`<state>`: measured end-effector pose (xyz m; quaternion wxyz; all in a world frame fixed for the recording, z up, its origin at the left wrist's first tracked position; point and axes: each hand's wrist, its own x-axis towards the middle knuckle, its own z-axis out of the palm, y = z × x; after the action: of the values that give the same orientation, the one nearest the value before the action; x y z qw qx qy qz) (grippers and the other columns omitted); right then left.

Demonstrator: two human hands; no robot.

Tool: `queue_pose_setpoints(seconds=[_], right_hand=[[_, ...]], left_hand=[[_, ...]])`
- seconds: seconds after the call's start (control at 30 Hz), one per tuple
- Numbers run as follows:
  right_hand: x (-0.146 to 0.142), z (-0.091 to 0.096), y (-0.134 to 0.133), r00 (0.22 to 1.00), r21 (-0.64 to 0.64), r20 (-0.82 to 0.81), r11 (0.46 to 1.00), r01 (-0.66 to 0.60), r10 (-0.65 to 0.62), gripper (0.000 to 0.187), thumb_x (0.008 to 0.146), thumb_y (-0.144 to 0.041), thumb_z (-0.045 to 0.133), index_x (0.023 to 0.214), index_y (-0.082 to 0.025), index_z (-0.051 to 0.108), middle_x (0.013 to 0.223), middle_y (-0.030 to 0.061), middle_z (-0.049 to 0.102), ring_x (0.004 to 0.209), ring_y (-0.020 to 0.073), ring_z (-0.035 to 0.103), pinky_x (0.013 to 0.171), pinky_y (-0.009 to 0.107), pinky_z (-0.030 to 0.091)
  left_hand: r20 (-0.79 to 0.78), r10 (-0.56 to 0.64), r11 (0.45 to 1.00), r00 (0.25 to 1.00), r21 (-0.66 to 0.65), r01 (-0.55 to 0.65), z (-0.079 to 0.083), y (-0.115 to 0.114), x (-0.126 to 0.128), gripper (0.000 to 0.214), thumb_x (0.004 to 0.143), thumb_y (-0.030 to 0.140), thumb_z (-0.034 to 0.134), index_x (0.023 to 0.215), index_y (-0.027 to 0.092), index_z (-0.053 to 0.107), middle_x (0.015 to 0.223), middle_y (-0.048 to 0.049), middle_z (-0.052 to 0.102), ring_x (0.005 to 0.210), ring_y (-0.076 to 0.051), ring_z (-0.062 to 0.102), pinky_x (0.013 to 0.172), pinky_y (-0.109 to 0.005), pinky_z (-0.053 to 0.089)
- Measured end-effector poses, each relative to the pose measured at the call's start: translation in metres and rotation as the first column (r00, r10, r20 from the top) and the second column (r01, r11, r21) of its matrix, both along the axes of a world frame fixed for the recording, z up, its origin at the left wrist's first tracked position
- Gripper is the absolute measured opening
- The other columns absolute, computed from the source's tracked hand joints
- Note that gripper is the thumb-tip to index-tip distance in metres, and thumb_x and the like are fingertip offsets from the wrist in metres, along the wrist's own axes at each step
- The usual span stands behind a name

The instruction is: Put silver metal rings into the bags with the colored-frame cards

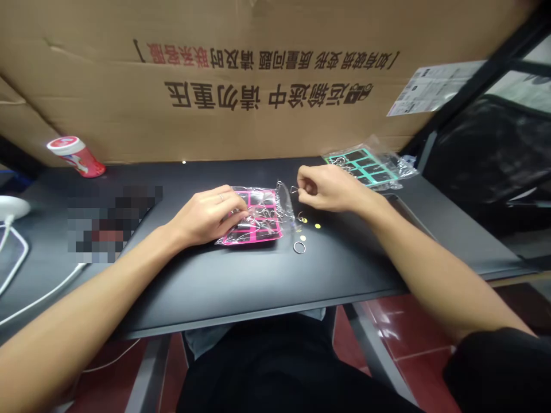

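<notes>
Cardboard behind the left hand and right hand reads 请勿重压, upside down.

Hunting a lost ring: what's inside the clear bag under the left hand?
A pink-gridded card and wire rings show through the clear bag; the part beneath the left hand is covered, so its contents cannot be seen.
</notes>
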<state>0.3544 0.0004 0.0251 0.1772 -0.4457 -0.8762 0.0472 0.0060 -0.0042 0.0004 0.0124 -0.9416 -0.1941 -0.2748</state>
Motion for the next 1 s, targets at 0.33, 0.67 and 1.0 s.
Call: queue_pose_setpoints(seconds=[0.33, 0.67, 1.0], right_hand=[[-0.022, -0.013, -0.010, 0.905, -0.070, -0.088, 0.904, -0.423, 0.416, 0.023, 0.102, -0.027, 0.065, 0.122, -0.022, 0.076, 0.123, 0.0110, 0.075, 0.102, 0.0236, 0.071, 0.089, 0.035, 0.055], [-0.004, -0.012, 0.004, 0.966, -0.024, 0.124, 0.974, -0.226, 0.227, 0.024, 0.092, -0.010, 0.058, 0.103, -0.019, 0.078, 0.099, 0.0080, 0.076, 0.084, 0.0207, 0.068, 0.075, 0.032, 0.048], [-0.022, -0.011, -0.014, 0.872, -0.056, -0.029, 0.870, -0.490, 0.489, 0.029, 0.105, -0.032, 0.064, 0.130, -0.021, 0.076, 0.131, 0.0121, 0.075, 0.118, 0.0267, 0.071, 0.101, 0.039, 0.056]], left_hand=[[-0.002, 0.004, 1.000, 1.000, 0.020, -0.004, 0.001, -0.001, 0.000, 0.013, 0.109, 0.029, 0.063, 0.105, 0.020, 0.071, 0.098, -0.0053, 0.077, 0.093, -0.019, 0.072, 0.083, -0.031, 0.058], [0.002, -0.002, 1.000, 1.000, 0.012, 0.002, 0.002, -0.001, 0.001, 0.012, 0.108, 0.027, 0.063, 0.104, 0.020, 0.072, 0.099, -0.0055, 0.077, 0.093, -0.019, 0.073, 0.083, -0.032, 0.059], [0.001, -0.005, 1.000, 1.000, 0.022, 0.005, 0.002, -0.001, 0.001, 0.012, 0.109, 0.027, 0.063, 0.105, 0.020, 0.072, 0.099, -0.0056, 0.077, 0.094, -0.019, 0.072, 0.084, -0.031, 0.058]])
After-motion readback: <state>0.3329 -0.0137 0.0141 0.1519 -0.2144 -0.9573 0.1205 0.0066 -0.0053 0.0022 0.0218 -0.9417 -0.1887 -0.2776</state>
